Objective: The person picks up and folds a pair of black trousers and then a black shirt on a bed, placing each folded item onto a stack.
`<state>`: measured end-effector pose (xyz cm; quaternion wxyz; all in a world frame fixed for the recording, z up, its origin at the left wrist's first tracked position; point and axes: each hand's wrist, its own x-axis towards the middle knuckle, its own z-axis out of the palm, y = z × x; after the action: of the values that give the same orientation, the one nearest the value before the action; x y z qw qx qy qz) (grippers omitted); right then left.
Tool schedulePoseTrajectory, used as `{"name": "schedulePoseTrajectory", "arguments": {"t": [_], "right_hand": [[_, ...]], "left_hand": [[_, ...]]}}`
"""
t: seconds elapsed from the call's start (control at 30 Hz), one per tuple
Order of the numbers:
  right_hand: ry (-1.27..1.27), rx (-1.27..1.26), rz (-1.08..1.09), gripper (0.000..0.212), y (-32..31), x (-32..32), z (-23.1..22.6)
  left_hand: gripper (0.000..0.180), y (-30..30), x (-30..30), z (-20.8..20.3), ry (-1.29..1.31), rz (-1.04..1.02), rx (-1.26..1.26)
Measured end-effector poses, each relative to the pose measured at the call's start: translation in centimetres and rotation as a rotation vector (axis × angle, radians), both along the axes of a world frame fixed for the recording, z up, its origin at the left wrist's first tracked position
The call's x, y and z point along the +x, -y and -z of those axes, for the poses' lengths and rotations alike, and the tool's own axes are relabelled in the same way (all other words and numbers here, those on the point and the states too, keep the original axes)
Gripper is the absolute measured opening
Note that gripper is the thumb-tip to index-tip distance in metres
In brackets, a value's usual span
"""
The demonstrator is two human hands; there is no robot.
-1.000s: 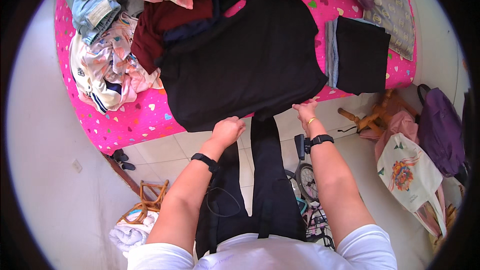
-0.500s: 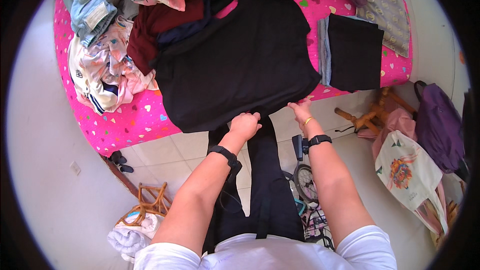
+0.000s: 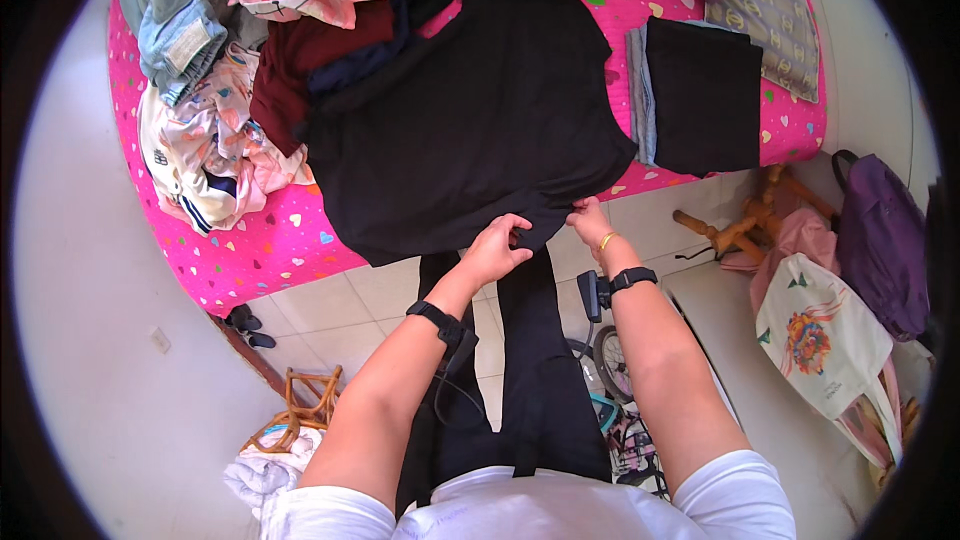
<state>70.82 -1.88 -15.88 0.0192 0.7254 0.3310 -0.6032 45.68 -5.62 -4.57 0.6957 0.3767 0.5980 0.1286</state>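
A black top, probably a T-shirt, lies spread over the near edge of the bed, its lower edge toward me. My left hand is at the middle of that edge, thumb and fingers curled round a bit of the cloth. A little to the right, my right hand pinches the same edge near its corner. Between the two hands the fabric is bunched and hangs slightly off the bed. To the right of the top lies a stack of folded clothes, black over grey and blue.
The bed has a pink heart-patterned sheet. Mixed clothes heap up at its left, with a dark red garment beside the top. A grey pillow lies far right. Bags stand at right; a rattan stool is lower left.
My left hand has loosened, its thumb and forefinger now farther apart. My right hand has moved slightly left, drawing the edge inward so the cloth bunches between both hands.
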Motion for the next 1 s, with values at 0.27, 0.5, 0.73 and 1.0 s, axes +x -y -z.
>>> {"name": "schedulePoseTrajectory", "arguments": {"t": [0.27,0.5,0.73,1.0], "right_hand": [[-0.460,-0.339,0.475,0.058,-2.3,-5.6,-9.2],[-0.463,-0.180,0.016,0.057,-4.1,-5.6,-8.3],[-0.162,0.634,-0.641,0.047,-4.1,-8.3,-9.0],[-0.276,0.339,-0.586,0.025,-8.7,-7.0,-6.7]], "left_hand": [[0.033,-0.1,-2.8,-0.5,0.048,-0.242,-0.009],[0.030,-1.6,-2.5,-0.6,-0.009,-0.134,0.078],[0.020,-4.7,-4.1,-0.4,0.118,-0.618,-0.147],[0.073,-6.2,-4.1,-1.9,-0.678,0.268,0.693]]}}
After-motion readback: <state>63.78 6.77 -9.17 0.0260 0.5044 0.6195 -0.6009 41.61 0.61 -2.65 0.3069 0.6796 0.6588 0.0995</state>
